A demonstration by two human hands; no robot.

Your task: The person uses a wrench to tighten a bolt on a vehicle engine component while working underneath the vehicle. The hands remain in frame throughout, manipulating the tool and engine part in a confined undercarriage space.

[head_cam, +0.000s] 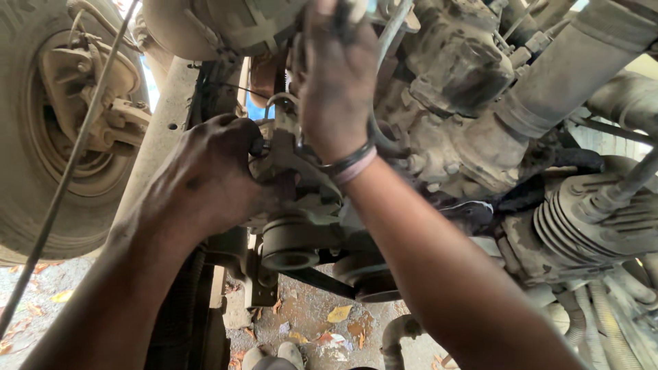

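Head view, from beneath a vehicle, looking up at the underside of its engine. The left hand point(209, 175) is closed in a fist against a small dark fastener head point(258, 146) on a grey bracket point(288, 161) near the centre of the view; the fingers are curled tight, but whether they grip a tool or the fastener itself cannot be told, since the knuckles hide it. The right hand point(336, 75) reaches higher, its back toward the camera, fingers bent up and over the engine block point(452, 89); what they hold, if anything, is hidden behind the hand. Two bands, one dark and one pink, circle the right wrist point(349, 163). A thin curved metal pipe point(277, 99) loops just beside the bracket, between the two hands. Directly below the bracket sits a grooved pulley point(291, 243), with a second, darker pulley point(370, 277) near it to the right and a black belt point(319, 279) running between them. To the right lie a ribbed round housing point(582, 219) and several pale corrugated hoses point(603, 315). A large grey cylinder point(576, 68) slants across the upper right. At the left stands a tyre point(17, 137) with its brake and hub parts point(89, 96), crossed by a thin rod point(68, 164). A pale frame rail point(164, 130) runs beside the left hand. The ground point(322, 322) below carries scattered dry leaves.
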